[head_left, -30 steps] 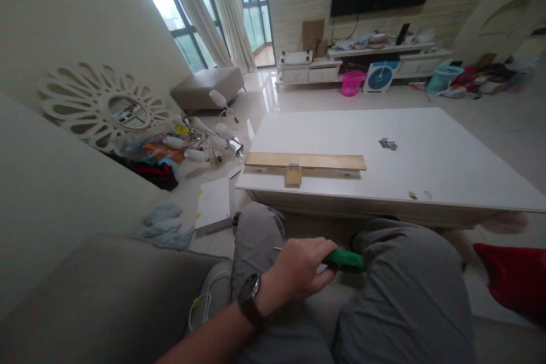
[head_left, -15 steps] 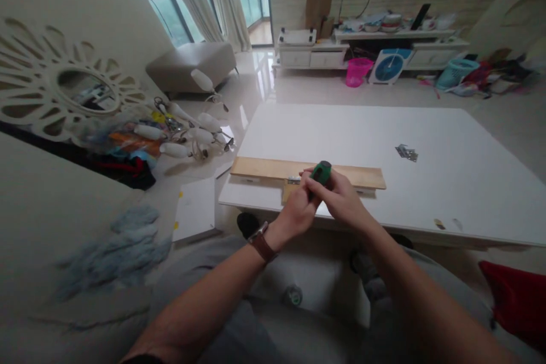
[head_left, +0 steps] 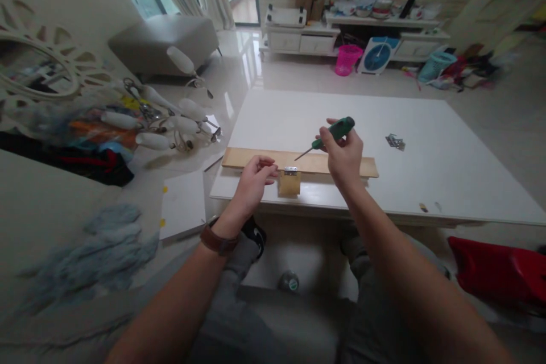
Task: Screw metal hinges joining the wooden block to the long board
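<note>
My right hand [head_left: 343, 153] grips a green-handled screwdriver [head_left: 331, 134], its tip slanting down-left above a long wooden strip [head_left: 256, 158] lying on the white table [head_left: 341, 182]. A small metal hinge [head_left: 290, 170] joins the strip to a small wooden block [head_left: 289, 183] at the table's front edge. My left hand [head_left: 252, 180], a watch on its wrist, hovers curled just left of the hinge, its fingers pinched together; whether they hold anything is too small to tell.
A little pile of metal hardware [head_left: 395, 141] lies on the table to the right. On the floor at the left are a chandelier [head_left: 170, 119], a white board [head_left: 183, 205] and clutter. A red cushion [head_left: 499, 264] sits at the right. A bottle cap [head_left: 290, 281] shows between my knees.
The screwdriver passed from my left hand at my lap to my right hand over the strip. My hands then parted, the left moving to the hinge's left. The view tilted down and forward.
</note>
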Demonstrator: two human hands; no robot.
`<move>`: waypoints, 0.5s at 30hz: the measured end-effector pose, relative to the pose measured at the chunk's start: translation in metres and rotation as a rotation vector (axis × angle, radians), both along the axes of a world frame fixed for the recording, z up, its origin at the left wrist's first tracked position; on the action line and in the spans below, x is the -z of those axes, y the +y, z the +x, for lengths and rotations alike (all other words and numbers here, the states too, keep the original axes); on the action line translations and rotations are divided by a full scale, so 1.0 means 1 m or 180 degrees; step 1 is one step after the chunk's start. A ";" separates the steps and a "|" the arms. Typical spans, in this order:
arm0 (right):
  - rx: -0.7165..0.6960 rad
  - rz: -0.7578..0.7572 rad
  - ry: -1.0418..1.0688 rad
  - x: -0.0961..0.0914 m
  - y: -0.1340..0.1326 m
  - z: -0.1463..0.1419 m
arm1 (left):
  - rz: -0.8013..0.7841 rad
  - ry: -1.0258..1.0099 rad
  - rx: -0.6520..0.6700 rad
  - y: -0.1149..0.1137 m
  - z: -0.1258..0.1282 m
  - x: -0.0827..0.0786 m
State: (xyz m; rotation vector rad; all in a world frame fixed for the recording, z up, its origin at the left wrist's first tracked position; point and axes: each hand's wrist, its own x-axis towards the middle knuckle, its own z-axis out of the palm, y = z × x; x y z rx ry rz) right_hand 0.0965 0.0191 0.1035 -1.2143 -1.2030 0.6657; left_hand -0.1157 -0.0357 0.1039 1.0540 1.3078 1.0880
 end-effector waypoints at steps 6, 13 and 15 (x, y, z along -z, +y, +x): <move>0.0141 0.0436 0.0068 0.027 0.005 0.006 | -0.0043 0.0175 -0.0094 0.005 0.013 0.007; 0.0166 0.0270 0.0034 0.024 0.009 0.006 | -0.0887 0.0259 -0.1344 0.023 0.029 0.099; 0.0116 0.0270 0.0064 0.024 0.013 0.001 | -0.1062 0.0171 -0.1440 0.017 0.039 0.116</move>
